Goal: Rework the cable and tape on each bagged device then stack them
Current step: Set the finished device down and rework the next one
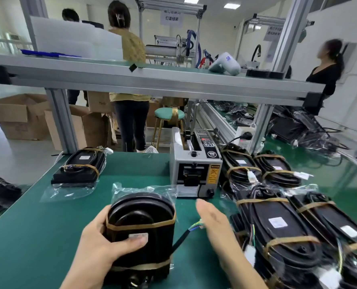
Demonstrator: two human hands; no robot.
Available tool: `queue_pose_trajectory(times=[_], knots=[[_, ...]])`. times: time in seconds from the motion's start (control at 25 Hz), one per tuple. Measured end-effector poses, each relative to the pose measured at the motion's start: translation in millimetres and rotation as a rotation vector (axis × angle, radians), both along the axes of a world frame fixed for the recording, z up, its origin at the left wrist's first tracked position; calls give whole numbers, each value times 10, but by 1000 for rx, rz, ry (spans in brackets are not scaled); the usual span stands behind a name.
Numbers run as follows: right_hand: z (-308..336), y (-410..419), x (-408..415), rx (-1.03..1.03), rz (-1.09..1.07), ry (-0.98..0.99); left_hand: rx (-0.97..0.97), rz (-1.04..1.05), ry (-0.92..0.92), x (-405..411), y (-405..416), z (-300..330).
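A black bagged device [141,222] stands tilted up on the green table in front of me, wrapped with two bands of brown tape. My left hand [102,245] grips its left side, thumb across the front beside a small label. Its black cable [182,238] sticks out to the right, ending in coloured wires. My right hand [213,222] hovers flat, fingers straight, just right of the wire ends, holding nothing. Several taped bagged devices [277,224] lie in rows at the right. One more bagged device [79,167] lies at the far left.
A grey tape dispenser [196,165] stands behind the held device. An aluminium frame shelf [152,80] crosses overhead, its posts at left and right. More bagged parts [0,190] lie off the left edge. People, a stool and cardboard boxes are beyond the table.
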State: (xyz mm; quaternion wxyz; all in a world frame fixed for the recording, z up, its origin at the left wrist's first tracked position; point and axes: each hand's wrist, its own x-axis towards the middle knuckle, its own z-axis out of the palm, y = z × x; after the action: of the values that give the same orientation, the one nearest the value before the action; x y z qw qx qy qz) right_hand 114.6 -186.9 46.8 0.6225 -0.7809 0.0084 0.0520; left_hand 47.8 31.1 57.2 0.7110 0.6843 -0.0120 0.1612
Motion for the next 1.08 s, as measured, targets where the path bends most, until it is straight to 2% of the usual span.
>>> queue_pose_trajectory(times=[0.12,0.32,0.52,0.84,0.96,1.04,1.08], knots=[[-279,-230,63,-96,-125,11,-41,48,-22,30,-115,-28],[-436,-344,111,-295,-113,-127,-159,90,-9,127,-296,-21],[-461,-457,170,-315,-143,-181,-177,91,2,162,-311,-34],[-383,-516,163,-267,-174,-153,-173,46,-3,205,-314,-38],[-20,-241,-52,-115,-135,-388,-170,28,-14,214,-303,-7],[362,-44,-142,-65,32,-550,-151,6,-24,227,-281,-9],[520,31,-124,-68,132,-560,-144,-9,-29,225,-269,-10]])
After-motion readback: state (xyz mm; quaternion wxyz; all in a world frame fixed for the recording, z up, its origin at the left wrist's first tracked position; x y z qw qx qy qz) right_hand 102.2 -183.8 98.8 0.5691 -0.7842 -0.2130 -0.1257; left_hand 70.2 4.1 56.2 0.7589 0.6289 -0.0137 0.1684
